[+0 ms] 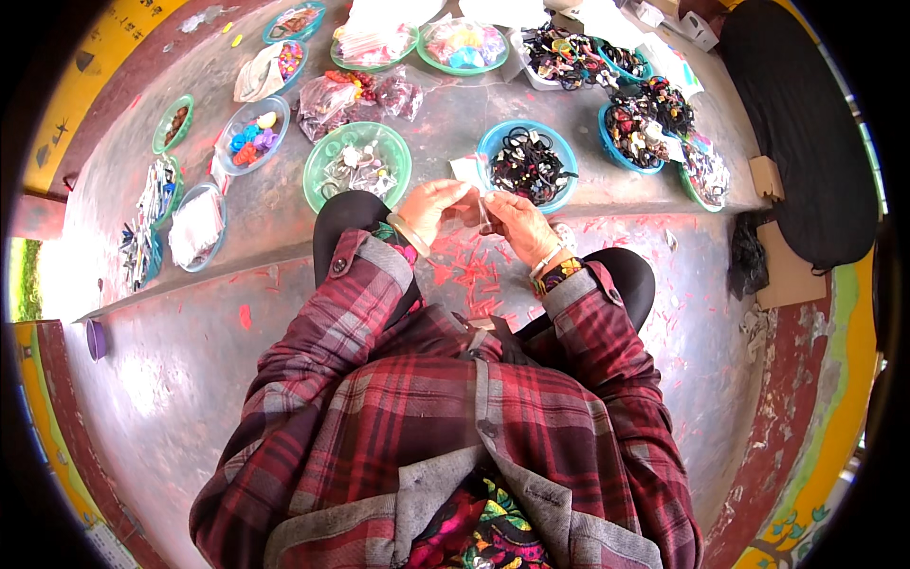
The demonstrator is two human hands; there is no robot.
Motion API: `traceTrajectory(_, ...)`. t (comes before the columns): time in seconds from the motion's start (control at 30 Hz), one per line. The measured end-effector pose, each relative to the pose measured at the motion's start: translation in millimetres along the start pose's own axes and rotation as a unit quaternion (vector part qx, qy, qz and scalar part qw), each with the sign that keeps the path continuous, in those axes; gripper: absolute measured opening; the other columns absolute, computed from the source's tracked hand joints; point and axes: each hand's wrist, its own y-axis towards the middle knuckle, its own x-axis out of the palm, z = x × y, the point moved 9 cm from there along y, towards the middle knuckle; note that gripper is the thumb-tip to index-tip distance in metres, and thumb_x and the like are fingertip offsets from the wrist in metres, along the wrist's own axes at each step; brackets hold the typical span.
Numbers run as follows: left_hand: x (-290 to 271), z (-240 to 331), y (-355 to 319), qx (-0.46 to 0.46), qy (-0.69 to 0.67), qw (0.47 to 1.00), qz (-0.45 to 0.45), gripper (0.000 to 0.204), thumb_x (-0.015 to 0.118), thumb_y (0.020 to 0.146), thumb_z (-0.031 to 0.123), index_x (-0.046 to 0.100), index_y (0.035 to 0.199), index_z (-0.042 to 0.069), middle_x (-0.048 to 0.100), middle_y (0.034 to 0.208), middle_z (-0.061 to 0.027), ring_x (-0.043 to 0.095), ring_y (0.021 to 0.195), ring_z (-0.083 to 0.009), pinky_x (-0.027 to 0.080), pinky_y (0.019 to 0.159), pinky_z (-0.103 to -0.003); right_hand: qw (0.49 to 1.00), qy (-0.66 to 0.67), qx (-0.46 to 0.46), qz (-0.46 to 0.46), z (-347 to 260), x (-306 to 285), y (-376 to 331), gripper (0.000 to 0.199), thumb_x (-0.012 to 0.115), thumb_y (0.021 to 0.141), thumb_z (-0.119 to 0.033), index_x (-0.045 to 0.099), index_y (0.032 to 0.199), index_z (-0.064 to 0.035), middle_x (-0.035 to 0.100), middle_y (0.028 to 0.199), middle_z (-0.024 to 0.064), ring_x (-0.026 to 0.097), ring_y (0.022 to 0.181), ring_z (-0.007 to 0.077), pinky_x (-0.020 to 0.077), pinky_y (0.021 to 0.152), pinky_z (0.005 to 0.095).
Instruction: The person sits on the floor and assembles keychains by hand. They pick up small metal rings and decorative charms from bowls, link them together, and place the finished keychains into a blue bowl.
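Note:
In front of my lap, my left hand (436,211) and my right hand (519,225) meet with fingers bent in a pinch. Between them is a small, thin, clear piece (485,216) that looks like plastic; its exact kind is too small to tell. Just beyond my fingertips lies a white card-like piece (466,169), touching the rim of a blue basin (485,142) that holds black hair ties (527,169). Left of it stands a green basin (314,175) with small clear and white pieces (358,171).
Several more basins stand on the raised grey ledge, including one with colourful pieces (251,142) and one with white packets (197,228). Plastic bags with dark red contents (327,102) lie behind. Red scraps (471,275) litter the floor between my knees. A black cushion-like object (801,133) is at the right.

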Motion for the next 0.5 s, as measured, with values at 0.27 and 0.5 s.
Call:
traceTrajectory(0.27,-9,15,1,0.124,0.148,0.979,0.063,0.021,0.061,0.079,0.018,0.061,0.088,-0.001,0.062,0.08,-0.005,0.055,0.069,-0.0095,0.043,0.063,-0.023,0.99,-0.135,-0.025,0.045,-1,-12,4,0.023,0.055,0.083,-0.025,0.061,0.09,-0.0037,0.063,0.08,0.0035,0.057,0.075,0.0106,0.0417,0.068,0.0231)
traceTrajectory(0.5,-8,13,-3,0.071,0.085,0.99,0.086,0.017,0.062,0.079,0.017,0.062,0.084,0.001,0.061,0.074,-0.0027,0.051,0.063,-0.0065,0.038,0.056,-0.019,0.992,-0.096,-0.012,0.077,0,-18,2,0.018,0.056,0.082,-0.017,0.063,0.084,-0.0006,0.063,0.074,0.0041,0.056,0.066,0.0097,0.0421,0.063,0.0215)
